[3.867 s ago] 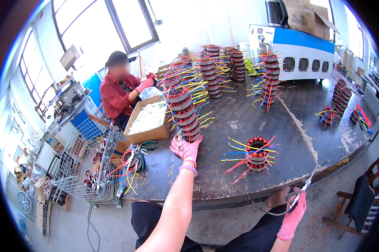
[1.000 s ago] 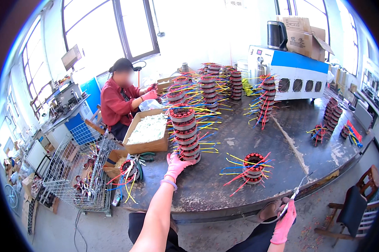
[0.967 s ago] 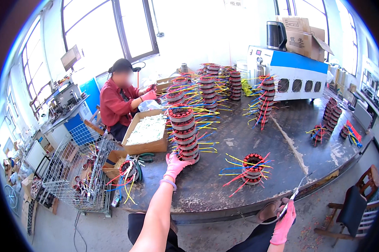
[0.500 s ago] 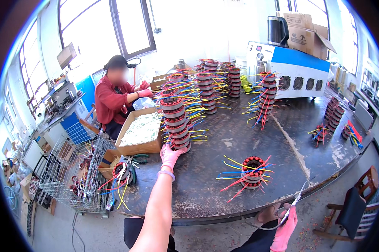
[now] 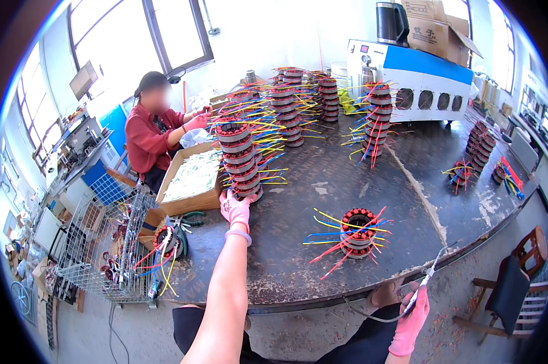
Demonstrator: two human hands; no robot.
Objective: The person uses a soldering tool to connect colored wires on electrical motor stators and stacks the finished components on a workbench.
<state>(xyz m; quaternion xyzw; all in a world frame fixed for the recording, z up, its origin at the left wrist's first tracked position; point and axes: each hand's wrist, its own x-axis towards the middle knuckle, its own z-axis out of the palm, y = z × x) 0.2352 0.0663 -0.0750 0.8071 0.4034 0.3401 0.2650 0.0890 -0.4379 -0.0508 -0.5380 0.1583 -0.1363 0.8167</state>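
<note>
My left hand (image 5: pixel 235 210), in a pink glove, grips the bottom of a tall stack of motor stators (image 5: pixel 242 164). These are ringed cores with red windings and loose red, blue and yellow wires. In my right hand (image 5: pixel 412 318), also gloved in pink, is a corded soldering iron (image 5: pixel 427 279). Its thin tip points up and away, past the table's front edge. Between my hands a short pile of stators (image 5: pixel 358 233) stands on the dark table (image 5: pixel 298 261), its wires splayed mostly left. Another wired stator (image 5: pixel 166 239) lies left of my left forearm, beside pliers (image 5: pixel 186 227).
More stator stacks (image 5: pixel 377 118) rise farther back. A carton of pale pieces (image 5: pixel 192 176) sits left of my stack, above a wire cage (image 5: pixel 107 255). A co-worker in red (image 5: pixel 149 136) sits behind it. A blue-and-white machine (image 5: pixel 429 79) fills the back right; a chair (image 5: pixel 517 288) stands right.
My view has tilted down and turned a little right, so the scene sits higher and further left. My left hand and its stack have shifted slightly left; my right hand keeps hold of the soldering iron.
</note>
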